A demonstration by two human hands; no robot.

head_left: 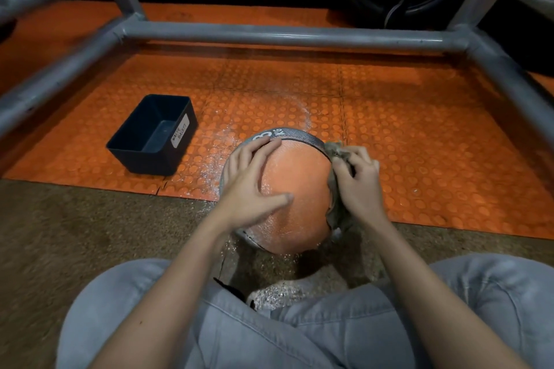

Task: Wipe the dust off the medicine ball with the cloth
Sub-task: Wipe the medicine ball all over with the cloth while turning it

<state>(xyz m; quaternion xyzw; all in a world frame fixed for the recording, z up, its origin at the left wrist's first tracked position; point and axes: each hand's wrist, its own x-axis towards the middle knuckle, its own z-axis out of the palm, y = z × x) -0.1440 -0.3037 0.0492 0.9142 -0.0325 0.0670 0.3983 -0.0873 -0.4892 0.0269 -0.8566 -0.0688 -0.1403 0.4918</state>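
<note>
Grey jeans [299, 338] on crossed legs fill the nearest edge of the view. Just beyond the knees sits the medicine ball [296, 183], orange with a grey band, resting on the floor where the brown carpet [75, 219] meets the orange studded mat [419, 135].

The left hand [248, 180] lies on the ball's left shoulder with its fingers [263, 148] straight and spread and the thumb reaching across the top. It holds nothing, and looks to be there simply to stop the ball rolling away from the push of the wipe. On the ball's right side the right hand [359, 183] has its fingers curled round a bunched grey-brown cloth [335, 213], pressing it against the curve — the cloth trails down that side between palm and ball. A pale film shows on the orange top, mostly toward the near lower part, so the job seems partly done at best.

White dust [215, 159] speckles the mat left of the ball and curves in an arc behind it, and more lies on the carpet between ball and knees — likely shed by the wiping. Left of the ball and a little beyond it, well apart, stands a dark basket [153, 135] labelled as a waste basket. Beyond the ball a grey metal frame [284, 36] crosses the view.
</note>
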